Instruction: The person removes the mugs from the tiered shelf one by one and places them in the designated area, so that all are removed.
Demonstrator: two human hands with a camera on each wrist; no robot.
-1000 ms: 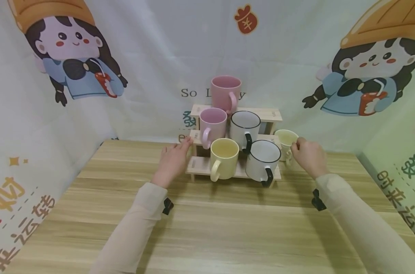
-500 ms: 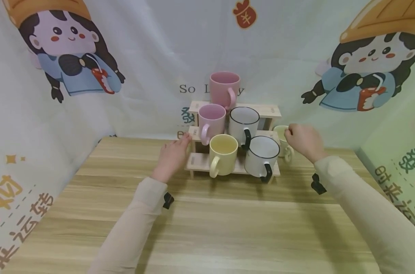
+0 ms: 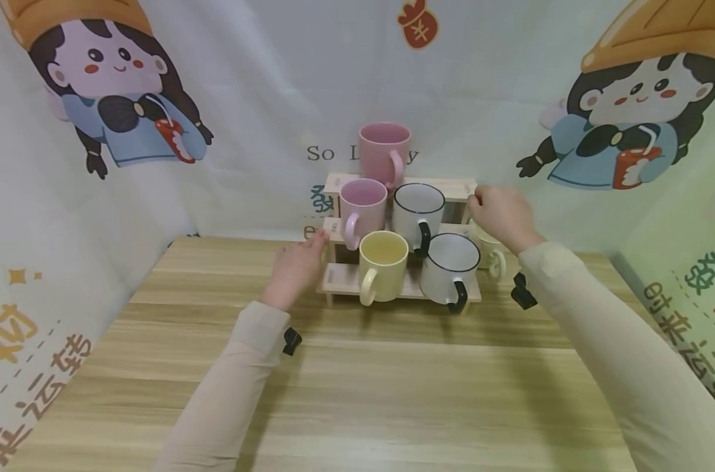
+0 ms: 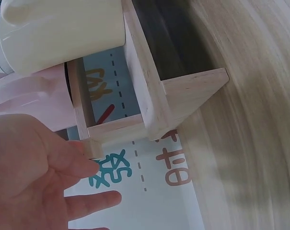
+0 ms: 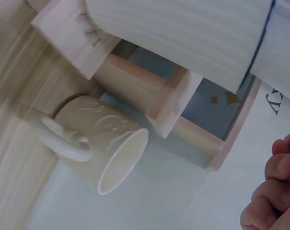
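My left hand (image 3: 296,271) touches the left end of the middle tier of a small wooden rack (image 3: 344,278); in the left wrist view its lower fingers (image 4: 94,202) stretch out straight. My right hand (image 3: 501,213), fingers curled, is by the right end of the top tier, partly in front of a pale yellow mug (image 3: 488,252). In the right wrist view the curled fingers (image 5: 272,196) hold nothing, apart from that mug, which stands on the table beside the rack. On the rack are a pink mug (image 3: 381,160), a lilac mug (image 3: 363,208) and a yellow mug (image 3: 383,265).
Two white mugs with black rims and handles are also on the rack, one on the middle tier (image 3: 413,213) and one on the bottom tier (image 3: 442,278). The wooden table (image 3: 381,387) ends at a printed cloth backdrop (image 3: 263,131) behind and on both sides.
My right hand has risen and moved left, from the handle side of the pale yellow mug to the top tier's right end. The left hand stays at the rack.
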